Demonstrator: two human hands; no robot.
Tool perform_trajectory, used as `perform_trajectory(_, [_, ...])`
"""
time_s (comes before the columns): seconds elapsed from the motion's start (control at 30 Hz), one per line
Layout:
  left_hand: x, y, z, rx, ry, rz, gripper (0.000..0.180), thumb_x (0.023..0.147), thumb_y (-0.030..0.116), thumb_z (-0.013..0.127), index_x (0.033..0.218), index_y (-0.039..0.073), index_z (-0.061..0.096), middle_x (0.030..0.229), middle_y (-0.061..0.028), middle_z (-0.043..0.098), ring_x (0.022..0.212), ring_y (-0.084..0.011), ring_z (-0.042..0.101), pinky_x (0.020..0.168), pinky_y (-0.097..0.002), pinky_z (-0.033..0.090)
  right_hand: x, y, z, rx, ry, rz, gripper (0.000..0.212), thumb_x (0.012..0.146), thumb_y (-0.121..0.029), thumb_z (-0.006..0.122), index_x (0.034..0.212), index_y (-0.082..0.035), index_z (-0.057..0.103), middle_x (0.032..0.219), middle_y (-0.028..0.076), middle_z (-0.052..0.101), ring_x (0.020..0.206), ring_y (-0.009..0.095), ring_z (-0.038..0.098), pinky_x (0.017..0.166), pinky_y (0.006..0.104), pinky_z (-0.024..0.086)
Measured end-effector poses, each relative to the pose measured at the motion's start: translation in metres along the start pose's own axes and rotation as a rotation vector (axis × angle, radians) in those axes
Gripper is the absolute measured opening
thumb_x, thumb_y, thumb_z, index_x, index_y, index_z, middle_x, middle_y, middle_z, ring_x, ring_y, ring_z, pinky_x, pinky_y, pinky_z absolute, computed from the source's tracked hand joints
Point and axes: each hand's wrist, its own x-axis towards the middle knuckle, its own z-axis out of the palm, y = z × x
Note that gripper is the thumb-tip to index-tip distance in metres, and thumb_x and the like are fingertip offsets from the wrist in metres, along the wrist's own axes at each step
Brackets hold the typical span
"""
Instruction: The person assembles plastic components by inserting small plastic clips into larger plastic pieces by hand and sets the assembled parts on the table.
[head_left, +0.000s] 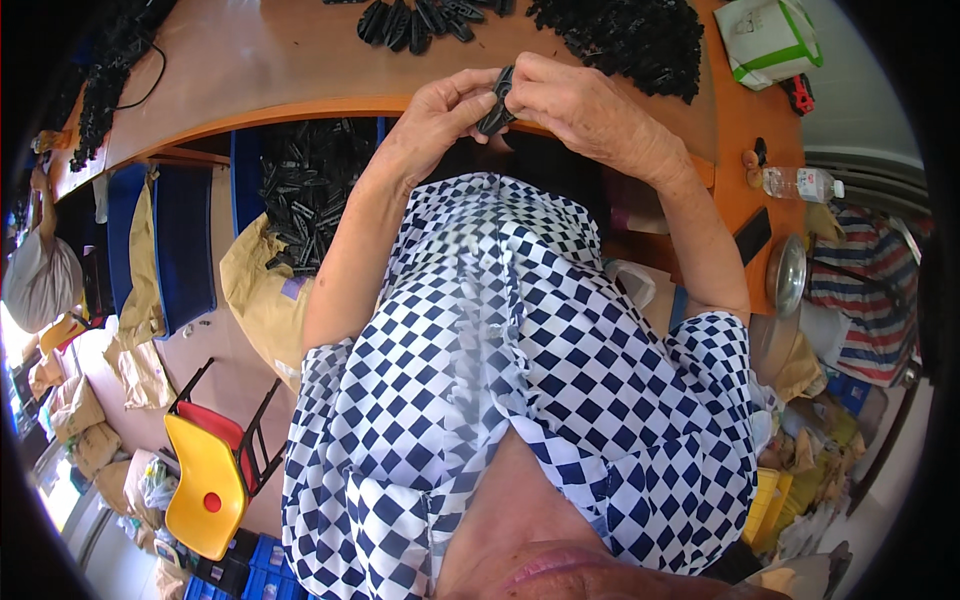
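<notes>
Over the table's near edge, both hands are closed on one black oval plastic piece point(496, 112), held tilted between them. My left hand point(440, 112) pinches it from the left with thumb and fingers. From the right, the bent fingers of my right hand point(578, 105) grip its upper part and partly hide it. Beyond my hands, several similar-looking black plastic pieces point(415, 25) lie in a row on the table. A large heap of small black parts point(630, 40) sits farther to the right.
A blue bin point(250, 180) under the table holds many black pieces. More black parts point(105, 90) lie at far left, near another person point(45, 270). A white-green box point(768, 40), a plastic bottle point(800, 184) and a phone-like dark slab point(753, 235) are right. A yellow chair point(205, 490) stands behind left.
</notes>
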Motion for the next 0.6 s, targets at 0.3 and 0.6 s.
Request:
perform_trajectory(0.3, [-0.004, -0.004, 0.002, 0.104, 0.017, -0.081, 0.032, 0.096, 0.021, 0.055, 0.124, 0.006, 0.057, 0.098, -0.0017, 0.066, 0.087, -0.0098, 0.062, 0.071, -0.0213, 0.047, 0.004, 0.017, 0.018, 0.067, -0.004, -0.028, 0.012, 0.084, -0.008, 0.065, 0.095, -0.005, 0.06, 0.083, 0.004, 0.05, 0.073, 0.018, 0.056, 0.063, 0.0319, 0.046])
perform_trajectory(0.6, [-0.01, -0.005, 0.012, -0.031, 0.066, -0.025, 0.054, 0.089, 0.005, 0.062, 0.137, 0.004, 0.037, 0.11, -0.0078, 0.061, 0.097, -0.0152, 0.062, 0.08, -0.026, 0.052, -0.01, 0.025, 0.072, 0.969, 0.324, 0.559, 0.042, 0.085, -0.011, 0.069, 0.12, 0.001, 0.05, 0.101, 0.009, 0.063, 0.089, 0.013, 0.062, 0.077, 0.0242, 0.052])
